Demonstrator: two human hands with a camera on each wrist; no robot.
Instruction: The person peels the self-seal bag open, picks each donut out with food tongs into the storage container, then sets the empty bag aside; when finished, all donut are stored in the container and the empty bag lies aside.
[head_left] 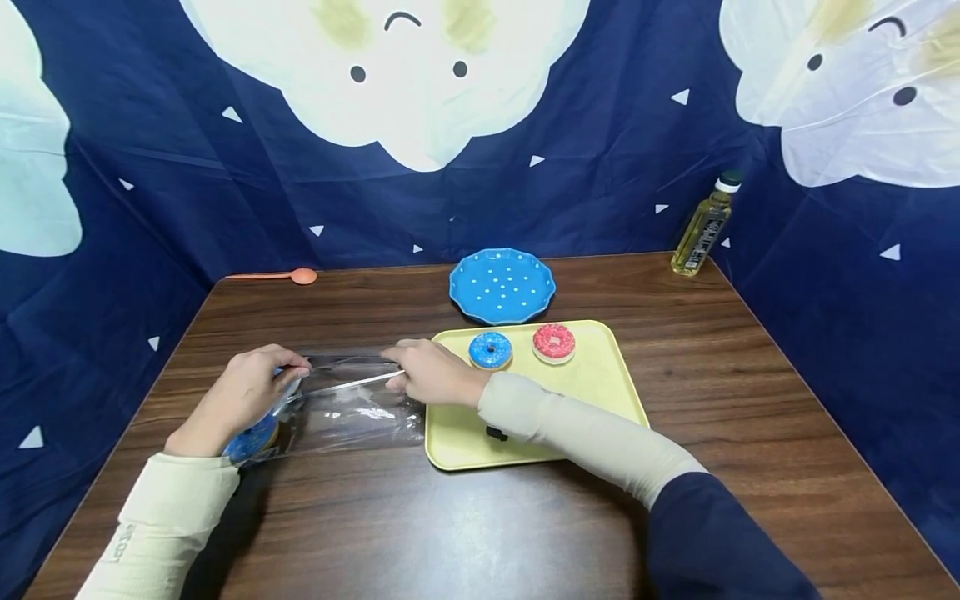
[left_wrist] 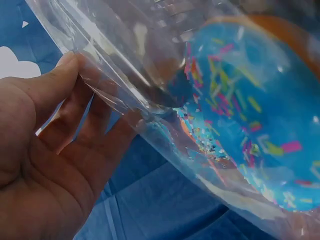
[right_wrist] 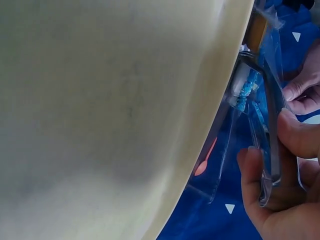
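A person's left hand (head_left: pixel 243 396) pinched the edge of a clear plastic bag (head_left: pixel 356 422) with a blue-iced doughnut (left_wrist: pixel 250 100) inside, at left in the frame. Near center, the right hand (head_left: pixel 435 372) gripped a slim metal utensil (head_left: pixel 360 383) between thumb and curled fingers. On the wooden bench (head_left: pixel 465 542), a yellow tray (head_left: pixel 600 400) held a smaller blue doughnut (head_left: pixel 480 340) and a red doughnut (head_left: pixel 546 335).

The left arm (head_left: pixel 161 517) reaches forward. The right arm (head_left: pixel 600 429) stretches across to the left. The left hand (head_left: pixel 243 392) pinches with its thumb and first finger. The right hand (head_left: pixel 437 372) pinches too; its fingers seem curled, though some are hidden.
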